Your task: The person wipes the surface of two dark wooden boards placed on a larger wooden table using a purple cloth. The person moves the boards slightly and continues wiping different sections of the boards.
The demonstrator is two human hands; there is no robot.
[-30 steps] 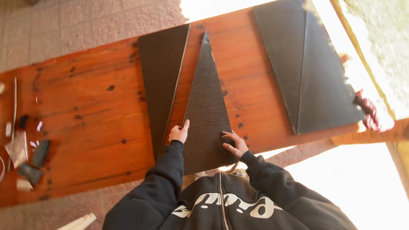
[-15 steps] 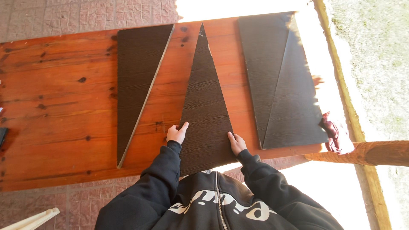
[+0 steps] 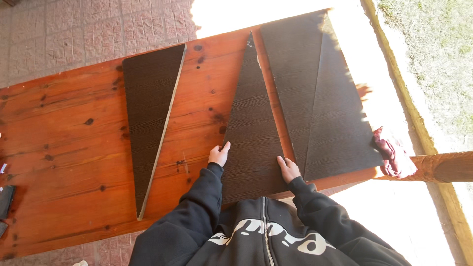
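Toward the tabletop's point(image 3: 64, 148) left half I see a dark triangular panel point(image 3: 148, 113) lying flat. My left hand point(image 3: 218, 154) presses flat, fingers extended, on the left edge of the middle triangular panel point(image 3: 251, 133) at the near edge; my right hand point(image 3: 287, 169) rests likewise on its right edge. Two joined dark panels point(image 3: 320, 93) fill the far right corner.

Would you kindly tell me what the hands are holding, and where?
Both hands, left hand and right hand, rest on the dark triangular panel, at its two side edges near the wide base.
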